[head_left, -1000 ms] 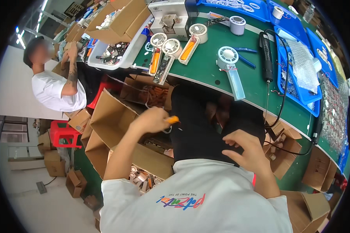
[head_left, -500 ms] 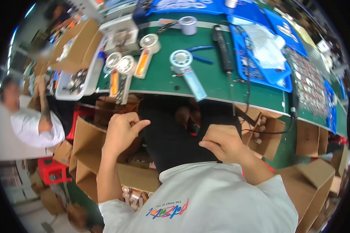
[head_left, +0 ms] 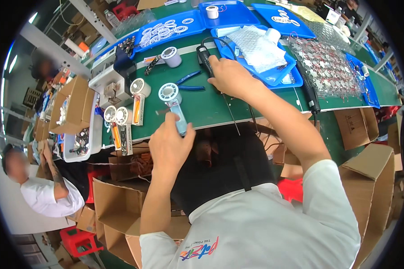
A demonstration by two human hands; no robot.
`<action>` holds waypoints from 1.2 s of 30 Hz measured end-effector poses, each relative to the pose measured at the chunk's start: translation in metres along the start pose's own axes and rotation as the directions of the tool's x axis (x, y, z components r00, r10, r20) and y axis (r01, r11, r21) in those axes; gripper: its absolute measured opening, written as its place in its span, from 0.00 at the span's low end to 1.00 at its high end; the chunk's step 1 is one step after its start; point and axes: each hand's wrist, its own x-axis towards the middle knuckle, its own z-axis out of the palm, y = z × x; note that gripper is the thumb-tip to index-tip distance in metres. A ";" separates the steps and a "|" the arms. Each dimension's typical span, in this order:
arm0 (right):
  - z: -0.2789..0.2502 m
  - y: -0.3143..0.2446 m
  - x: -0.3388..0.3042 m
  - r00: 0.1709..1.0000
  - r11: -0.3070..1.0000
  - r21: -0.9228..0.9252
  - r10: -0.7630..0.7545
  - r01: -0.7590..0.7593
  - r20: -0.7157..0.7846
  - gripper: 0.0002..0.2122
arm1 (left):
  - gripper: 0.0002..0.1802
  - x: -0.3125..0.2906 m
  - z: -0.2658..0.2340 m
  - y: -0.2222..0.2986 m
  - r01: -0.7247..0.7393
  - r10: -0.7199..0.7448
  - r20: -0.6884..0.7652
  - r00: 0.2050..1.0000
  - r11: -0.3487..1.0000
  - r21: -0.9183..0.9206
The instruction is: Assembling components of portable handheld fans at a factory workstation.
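Observation:
A small handheld fan (head_left: 168, 93) with a round white head and a light blue handle lies on the green table in front of me. My left hand (head_left: 171, 139) has its fingers and thumb on either side of that handle. Farther right, my right hand (head_left: 232, 77) is closed over a black electric screwdriver (head_left: 204, 55) with a long thin metal bit slanting toward the table's front edge; the palm hides part of its body. Blue-handled pliers (head_left: 191, 85) lie between the hands, just beyond the fan.
Several fans (head_left: 122, 117) stand out at the left edge beside a white bin (head_left: 95, 134). Blue trays (head_left: 155, 39) hold white rings. Bubble wrap (head_left: 258, 47) covers another tray. A black corded tool (head_left: 308, 87) lies right. Cardboard boxes (head_left: 114, 201) flank me; a person (head_left: 54, 190) sits at left.
Both hands have moved from above my lap up onto the table. The left has come to the fan's handle, the right to the screwdriver. My view has shifted right and farther over the table.

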 end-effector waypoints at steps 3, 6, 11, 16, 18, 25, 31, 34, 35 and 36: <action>0.006 0.003 0.025 0.983 0.996 -0.037 0.082 -0.077 0.161 0.19 | 0.19 0.001 -0.024 -0.013 -0.004 0.004 -0.013 1.000 1.000 0.003; 0.009 0.009 0.037 0.977 0.985 -0.004 0.173 -0.174 0.125 0.20 | 0.15 0.013 -0.048 -0.024 0.019 -0.021 -0.062 0.998 0.999 -0.036; -0.026 0.007 0.010 0.938 0.753 0.560 0.266 -0.347 0.222 0.19 | 0.20 0.041 -0.065 -0.053 -0.376 0.347 -0.217 0.912 0.920 -0.107; -0.050 -0.007 -0.061 0.942 0.023 0.953 0.159 -0.301 0.294 0.19 | 0.24 0.071 -0.049 -0.040 -0.461 0.391 -0.267 0.881 0.836 -0.296; -0.058 -0.012 -0.076 0.942 -0.141 0.943 0.109 -0.303 0.319 0.21 | 0.25 0.073 -0.038 -0.032 -0.437 0.359 -0.266 0.895 0.826 -0.355; -0.096 -0.027 -0.101 0.877 0.019 0.917 0.283 0.399 -0.388 0.28 | 0.28 0.059 -0.004 -0.018 -0.131 0.056 -0.132 0.990 0.723 -0.679; -0.100 0.022 -0.107 0.873 -0.449 0.795 -0.061 0.408 -0.483 0.32 | 0.25 0.036 0.037 -0.017 0.055 -0.076 0.009 0.997 0.615 -0.786; -0.111 0.020 -0.109 0.874 -0.499 0.767 -0.037 0.404 -0.485 0.32 | 0.24 0.035 0.045 -0.008 0.065 -0.043 0.050 0.998 0.613 -0.788; -0.119 0.010 -0.106 0.848 -0.443 0.744 0.077 0.500 -0.524 0.31 | 0.23 0.036 0.045 -0.001 0.034 -0.014 0.032 0.999 0.623 -0.781; -0.127 0.003 -0.104 0.806 -0.374 0.718 0.186 0.587 -0.562 0.30 | 0.22 0.038 0.045 0.007 0.001 0.015 0.014 1.000 0.631 -0.776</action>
